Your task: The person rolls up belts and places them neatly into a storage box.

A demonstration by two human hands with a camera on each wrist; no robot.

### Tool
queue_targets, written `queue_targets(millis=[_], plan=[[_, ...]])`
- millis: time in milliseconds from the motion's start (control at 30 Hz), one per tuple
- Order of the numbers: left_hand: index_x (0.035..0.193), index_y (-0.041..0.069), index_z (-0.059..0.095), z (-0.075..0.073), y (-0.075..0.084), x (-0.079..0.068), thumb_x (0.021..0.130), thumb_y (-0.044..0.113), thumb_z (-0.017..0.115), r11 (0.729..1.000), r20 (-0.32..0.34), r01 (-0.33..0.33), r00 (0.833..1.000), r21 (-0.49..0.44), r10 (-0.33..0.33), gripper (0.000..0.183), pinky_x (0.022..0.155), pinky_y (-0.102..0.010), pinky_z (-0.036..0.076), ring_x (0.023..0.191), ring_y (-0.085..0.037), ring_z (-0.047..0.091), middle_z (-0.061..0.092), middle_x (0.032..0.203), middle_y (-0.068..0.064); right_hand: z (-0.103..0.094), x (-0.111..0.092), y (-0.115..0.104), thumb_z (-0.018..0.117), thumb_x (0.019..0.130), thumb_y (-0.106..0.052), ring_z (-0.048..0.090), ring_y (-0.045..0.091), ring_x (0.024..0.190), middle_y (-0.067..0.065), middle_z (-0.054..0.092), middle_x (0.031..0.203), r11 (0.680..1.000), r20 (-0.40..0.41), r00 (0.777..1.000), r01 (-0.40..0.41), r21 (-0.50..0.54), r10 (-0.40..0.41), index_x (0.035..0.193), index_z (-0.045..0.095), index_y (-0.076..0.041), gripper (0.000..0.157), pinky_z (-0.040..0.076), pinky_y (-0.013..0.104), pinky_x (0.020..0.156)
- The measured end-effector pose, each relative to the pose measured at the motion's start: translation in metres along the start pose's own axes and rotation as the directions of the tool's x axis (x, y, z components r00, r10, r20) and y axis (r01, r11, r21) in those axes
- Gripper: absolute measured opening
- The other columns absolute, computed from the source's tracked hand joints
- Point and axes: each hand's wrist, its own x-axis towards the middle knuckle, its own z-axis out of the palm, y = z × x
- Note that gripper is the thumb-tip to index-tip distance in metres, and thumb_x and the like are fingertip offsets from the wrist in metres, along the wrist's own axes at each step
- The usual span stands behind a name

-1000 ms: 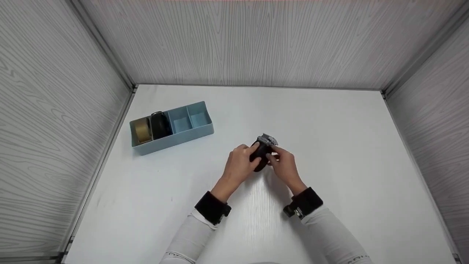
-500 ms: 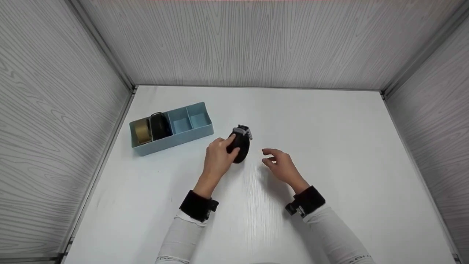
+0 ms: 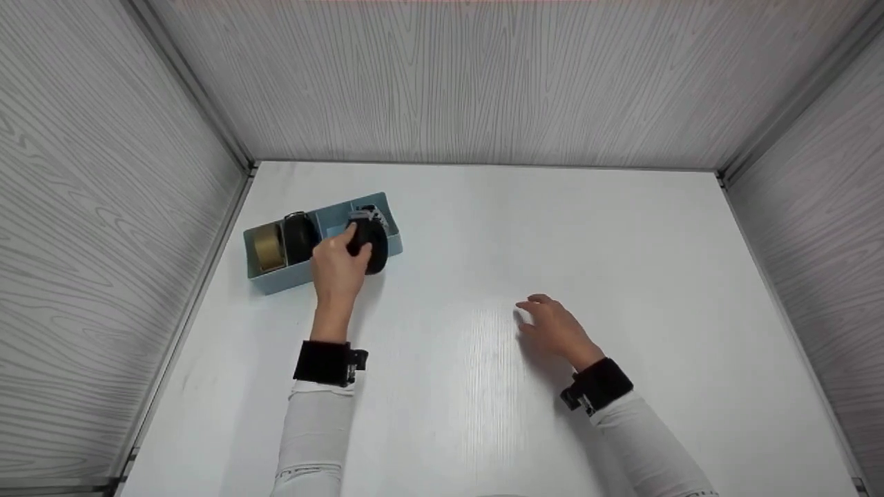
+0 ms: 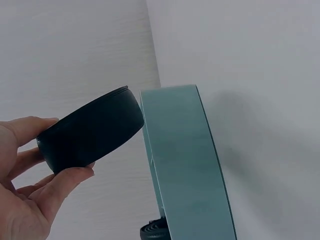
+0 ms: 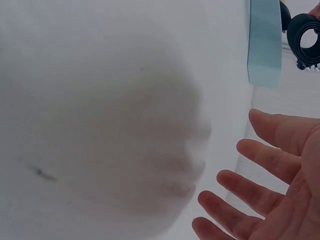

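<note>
My left hand pinches a rolled-up black belt between thumb and fingers, its silver buckle at the far end. In the head view, this roll overlaps the right compartments of a blue divided box. The left wrist view has the belt's smooth dark outer side right by the box's end wall. From the right wrist, the coiled layers show around a round hole. My right hand is over the white table, fingers spread, holding nothing.
The box's left compartment has a gold-tan roll. Beside it sits another black roll with a metal loop on top. Grey wood-grain panels enclose the white table at the back and sides.
Both hands were together on the belt; the right let go and drew back slightly right. The left hand carried the belt left and away from me, over to the box.
</note>
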Motion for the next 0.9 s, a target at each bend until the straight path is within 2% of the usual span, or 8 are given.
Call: queue_targets(millis=[133, 200, 333, 433, 567, 733, 900], plan=[[0.13, 0.002, 0.061, -0.006, -0.012, 0.015, 0.089, 0.016, 0.071, 0.997, -0.029, 0.066, 0.997, 0.025, -0.065, 0.045, 0.084, -0.051, 0.05, 0.104, -0.042, 0.061, 0.063, 0.113, -0.028, -0.004, -0.01, 0.009, 0.069, 0.089, -0.011, 0.057, 0.046, 0.11, 0.026, 0.056, 0.126, 0.983, -0.065, 0.997, -0.039, -0.181, 0.028, 0.123, 0.065, -0.002, 0.036, 0.049, 0.055, 0.084], [0.131, 0.002, 0.061, -0.008, -0.018, 0.022, 0.09, 0.018, 0.07, 0.995, -0.039, 0.093, 0.995, 0.024, -0.092, 0.045, 0.085, -0.05, 0.051, 0.104, -0.042, 0.061, 0.063, 0.114, -0.028, -0.006, -0.014, 0.011, 0.07, 0.087, -0.012, 0.057, 0.048, 0.109, 0.025, 0.057, 0.122, 0.971, -0.08, 0.996, -0.063, -0.23, 0.045, 0.121, 0.065, -0.004, 0.035, 0.05, 0.057, 0.081], [0.134, 0.002, 0.058, -0.01, -0.025, 0.035, 0.092, 0.019, 0.068, 0.99, -0.04, 0.136, 0.99, 0.045, -0.135, 0.046, 0.087, -0.049, 0.05, 0.108, -0.042, 0.06, 0.061, 0.119, -0.028, -0.009, -0.019, 0.017, 0.069, 0.088, -0.014, 0.054, 0.05, 0.112, 0.025, 0.056, 0.121, 0.961, -0.065, 0.99, -0.138, -0.241, 0.125, 0.126, 0.062, -0.006, 0.039, 0.047, 0.06, 0.083], [0.133, 0.001, 0.059, -0.008, -0.03, 0.043, 0.092, 0.018, 0.067, 0.988, -0.054, 0.138, 0.989, 0.073, -0.135, 0.045, 0.089, -0.05, 0.049, 0.109, -0.043, 0.059, 0.06, 0.121, -0.029, -0.01, -0.02, 0.021, 0.067, 0.09, -0.016, 0.051, 0.051, 0.114, 0.026, 0.053, 0.126, 0.959, -0.041, 0.984, -0.176, -0.221, 0.171, 0.13, 0.059, -0.007, 0.042, 0.044, 0.062, 0.086], [0.132, 0.0, 0.06, -0.002, -0.035, 0.052, 0.092, 0.016, 0.067, 0.984, -0.073, 0.128, 0.99, 0.127, -0.119, 0.043, 0.088, -0.051, 0.049, 0.107, -0.044, 0.06, 0.062, 0.12, -0.028, -0.009, -0.021, 0.023, 0.064, 0.093, -0.019, 0.049, 0.052, 0.116, 0.026, 0.051, 0.13, 0.961, -0.027, 0.982, -0.188, -0.205, 0.187, 0.132, 0.058, -0.008, 0.041, 0.044, 0.063, 0.087], [0.133, 0.0, 0.059, 0.002, -0.036, 0.065, 0.095, 0.017, 0.063, 0.962, -0.013, 0.165, 0.986, 0.217, -0.166, 0.042, 0.089, -0.05, 0.049, 0.109, -0.041, 0.061, 0.061, 0.124, -0.026, -0.008, -0.021, 0.024, 0.065, 0.092, -0.019, 0.05, 0.053, 0.114, 0.027, 0.052, 0.128, 0.958, -0.042, 0.981, -0.194, -0.209, 0.19, 0.131, 0.059, -0.008, 0.041, 0.044, 0.063, 0.086], [0.124, -0.003, 0.064, 0.005, -0.035, 0.079, 0.094, 0.014, 0.061, 0.948, 0.05, 0.159, 0.983, 0.276, -0.179, 0.035, 0.084, -0.051, 0.05, 0.105, -0.042, 0.062, 0.064, 0.118, -0.026, -0.007, -0.02, 0.025, 0.067, 0.091, -0.017, 0.053, 0.052, 0.11, 0.026, 0.054, 0.123, 0.959, -0.063, 0.981, -0.194, -0.207, 0.185, 0.126, 0.062, -0.008, 0.037, 0.045, 0.062, 0.083]])
